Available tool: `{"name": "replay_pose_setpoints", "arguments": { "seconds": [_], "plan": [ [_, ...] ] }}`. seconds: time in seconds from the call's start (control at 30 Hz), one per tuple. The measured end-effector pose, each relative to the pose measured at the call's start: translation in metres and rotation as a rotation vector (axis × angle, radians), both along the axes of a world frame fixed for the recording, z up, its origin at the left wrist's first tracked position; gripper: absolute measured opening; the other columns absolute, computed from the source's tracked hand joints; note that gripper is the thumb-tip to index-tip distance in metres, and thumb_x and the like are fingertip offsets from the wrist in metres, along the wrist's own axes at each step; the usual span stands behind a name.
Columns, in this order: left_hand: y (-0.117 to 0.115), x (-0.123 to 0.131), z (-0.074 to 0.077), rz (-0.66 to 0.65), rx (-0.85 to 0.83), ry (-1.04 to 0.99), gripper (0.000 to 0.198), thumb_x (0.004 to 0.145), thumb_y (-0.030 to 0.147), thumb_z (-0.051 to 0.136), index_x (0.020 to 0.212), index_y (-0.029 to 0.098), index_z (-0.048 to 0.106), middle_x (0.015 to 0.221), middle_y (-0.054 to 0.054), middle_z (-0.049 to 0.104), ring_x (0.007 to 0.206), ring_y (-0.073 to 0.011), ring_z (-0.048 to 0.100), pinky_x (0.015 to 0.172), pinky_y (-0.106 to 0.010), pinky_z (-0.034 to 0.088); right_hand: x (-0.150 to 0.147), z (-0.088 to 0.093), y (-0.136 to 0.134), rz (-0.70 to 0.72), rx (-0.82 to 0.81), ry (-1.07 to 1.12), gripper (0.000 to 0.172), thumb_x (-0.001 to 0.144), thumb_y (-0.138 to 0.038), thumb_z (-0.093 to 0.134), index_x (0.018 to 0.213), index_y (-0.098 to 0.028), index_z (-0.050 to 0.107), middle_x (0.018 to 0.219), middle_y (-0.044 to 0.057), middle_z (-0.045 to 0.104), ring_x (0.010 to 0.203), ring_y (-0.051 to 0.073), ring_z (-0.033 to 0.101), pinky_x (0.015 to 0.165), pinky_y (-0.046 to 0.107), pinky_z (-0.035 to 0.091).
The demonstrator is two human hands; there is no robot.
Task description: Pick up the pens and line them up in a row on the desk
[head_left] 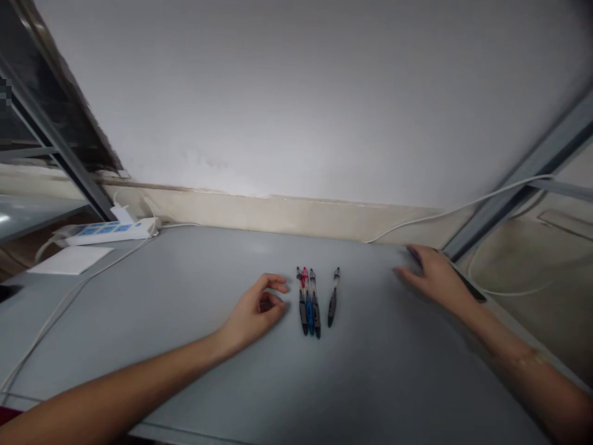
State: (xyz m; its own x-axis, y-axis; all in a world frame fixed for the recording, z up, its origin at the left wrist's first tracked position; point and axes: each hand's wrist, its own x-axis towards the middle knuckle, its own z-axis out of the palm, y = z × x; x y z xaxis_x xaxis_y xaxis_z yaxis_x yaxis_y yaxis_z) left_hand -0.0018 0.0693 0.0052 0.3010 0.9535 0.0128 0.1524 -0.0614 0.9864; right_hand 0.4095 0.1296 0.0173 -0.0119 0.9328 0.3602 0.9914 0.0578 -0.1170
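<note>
Three click pens lie side by side on the grey table (222, 395): a grey-gripped pen (302, 312), a pen with a blue grip and red top (310, 312), and another grey-gripped pen (316, 315). A separate grey-gripped pen (332, 303) rests a little to their right. Just left of the group is my left hand (257, 309), its fingers curved and apart with nothing between them. My right hand (433, 275), slightly blurred, is at the table's right side, thumb and fingers spread and empty. Beside it, partly covered, is a dark flat object (472, 287).
At the back left sits a white power strip (113, 230) with a plug in it, near a white flat sheet or box (71, 260). A white cable (88, 278) runs down the table's left side. Another cable (417, 219) crosses at the back right by a metal frame (504, 191).
</note>
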Motion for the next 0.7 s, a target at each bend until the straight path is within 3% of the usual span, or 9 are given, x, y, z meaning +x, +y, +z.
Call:
{"name": "replay_pose_setpoints", "arguments": {
  "seconds": [0.13, 0.2, 0.3, 0.47, 0.6, 0.7],
  "plan": [
    [-0.003, -0.001, 0.001, -0.001, 0.000, -0.008, 0.041, 0.079, 0.028, 0.069, 0.117, 0.020, 0.055, 0.120, -0.010, 0.061, 0.079, -0.0136, 0.059, 0.075, -0.032, 0.050, -0.069, -0.003, -0.029, 0.653, -0.032, -0.073, 0.031, 0.102, -0.020, 0.070, 0.133, -0.021, 0.066, 0.136, 0.009, 0.070, 0.122, 0.029, 0.069, 0.103, 0.053, 0.057],
    [-0.004, -0.002, 0.001, -0.003, -0.001, -0.012, 0.041, 0.080, 0.029, 0.070, 0.117, 0.020, 0.055, 0.119, -0.010, 0.062, 0.079, -0.0137, 0.059, 0.075, -0.032, 0.050, -0.096, -0.008, -0.044, 0.832, -0.018, -0.110, 0.028, 0.102, -0.014, 0.068, 0.130, -0.020, 0.068, 0.131, 0.008, 0.073, 0.118, 0.027, 0.071, 0.098, 0.049, 0.060],
    [-0.007, -0.003, 0.003, -0.008, -0.004, -0.015, 0.041, 0.081, 0.030, 0.070, 0.117, 0.020, 0.055, 0.119, -0.010, 0.063, 0.079, -0.0139, 0.059, 0.075, -0.033, 0.049, -0.113, -0.014, -0.057, 0.885, 0.085, -0.181, 0.021, 0.102, -0.010, 0.068, 0.121, -0.016, 0.069, 0.120, 0.007, 0.075, 0.106, 0.025, 0.074, 0.088, 0.044, 0.064],
    [-0.011, -0.003, 0.008, -0.024, -0.017, -0.005, 0.039, 0.081, 0.033, 0.072, 0.115, 0.021, 0.057, 0.120, -0.011, 0.065, 0.080, -0.0151, 0.060, 0.073, -0.032, 0.050, -0.110, -0.008, -0.059, 0.973, 0.228, -0.304, 0.011, 0.101, -0.009, 0.068, 0.106, -0.017, 0.072, 0.098, 0.002, 0.075, 0.087, 0.020, 0.074, 0.077, 0.038, 0.063],
    [-0.012, -0.005, 0.010, -0.015, -0.018, 0.001, 0.039, 0.082, 0.036, 0.073, 0.115, 0.021, 0.057, 0.118, -0.011, 0.066, 0.080, -0.0160, 0.061, 0.073, -0.033, 0.051, -0.107, 0.004, -0.066, 0.962, 0.301, -0.231, 0.012, 0.100, -0.009, 0.062, 0.098, -0.018, 0.069, 0.086, 0.001, 0.074, 0.078, 0.020, 0.072, 0.069, 0.035, 0.059],
    [-0.013, -0.006, 0.010, -0.017, -0.010, -0.007, 0.039, 0.083, 0.037, 0.074, 0.116, 0.022, 0.058, 0.119, -0.011, 0.067, 0.081, -0.0169, 0.063, 0.071, -0.032, 0.052, -0.107, 0.018, -0.080, 0.873, 0.320, -0.105, 0.017, 0.093, -0.008, 0.059, 0.099, -0.023, 0.062, 0.076, 0.003, 0.072, 0.070, 0.025, 0.069, 0.059, 0.036, 0.053]
  ]
}}
